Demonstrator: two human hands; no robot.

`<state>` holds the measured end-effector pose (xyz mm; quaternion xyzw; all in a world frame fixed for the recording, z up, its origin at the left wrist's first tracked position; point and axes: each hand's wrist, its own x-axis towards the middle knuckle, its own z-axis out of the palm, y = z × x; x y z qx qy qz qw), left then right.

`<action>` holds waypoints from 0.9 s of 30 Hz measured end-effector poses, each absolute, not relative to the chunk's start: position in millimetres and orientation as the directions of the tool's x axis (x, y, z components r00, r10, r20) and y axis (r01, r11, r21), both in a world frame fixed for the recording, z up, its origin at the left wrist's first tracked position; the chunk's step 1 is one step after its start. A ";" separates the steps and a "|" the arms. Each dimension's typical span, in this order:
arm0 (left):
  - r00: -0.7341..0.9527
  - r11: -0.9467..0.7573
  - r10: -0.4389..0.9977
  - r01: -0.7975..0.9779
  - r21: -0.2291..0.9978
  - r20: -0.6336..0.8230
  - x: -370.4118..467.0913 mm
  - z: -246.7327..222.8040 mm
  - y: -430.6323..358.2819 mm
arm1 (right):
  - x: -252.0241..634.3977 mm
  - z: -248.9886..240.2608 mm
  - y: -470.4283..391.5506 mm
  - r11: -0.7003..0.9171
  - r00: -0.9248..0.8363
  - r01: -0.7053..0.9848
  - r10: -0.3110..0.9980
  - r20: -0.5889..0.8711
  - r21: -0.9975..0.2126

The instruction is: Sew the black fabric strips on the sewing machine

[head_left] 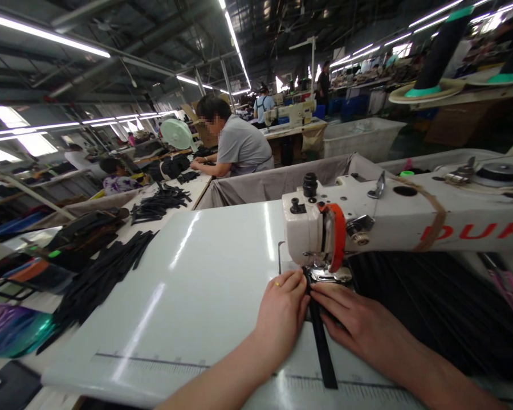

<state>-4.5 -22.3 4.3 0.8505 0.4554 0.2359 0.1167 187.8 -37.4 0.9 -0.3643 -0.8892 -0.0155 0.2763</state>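
Observation:
A narrow black fabric strip [322, 347] runs from under the presser foot of a white sewing machine [395, 219] toward me, its loose end lying over the ruler marks. My left hand [284, 304] is closed at the strip's left edge, fingertips pinching it close to the foot; a yellow ring or band shows on one finger. From the other side, my right hand [359, 316] has its fingers pressed together, the tips gripping the strip's right edge just before the metal presser foot [325, 276]. An orange guard [337, 236] hangs beside the needle area, partly hiding it.
Piled black strips [98, 279] lie along the left table. More black material [427, 313] sits right of the machine, near pink-handled scissors [508, 287]. A dark phone-like object [12, 387] rests at lower left. Across the table a person in grey [243, 142] works.

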 end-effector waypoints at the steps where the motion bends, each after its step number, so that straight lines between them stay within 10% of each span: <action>1: 0.472 -0.555 0.832 0.721 0.415 0.292 -4.2 5.1 -21.1 | 187.4 2.2 -37.0 0.733 -0.580 0.659 0.638 0.507 -0.168; 27: 0.452 -0.538 0.843 0.672 0.509 0.293 -5.3 9.6 -23.6 | 188.3 2.2 -33.5 0.730 -0.594 0.648 0.664 0.455 -0.218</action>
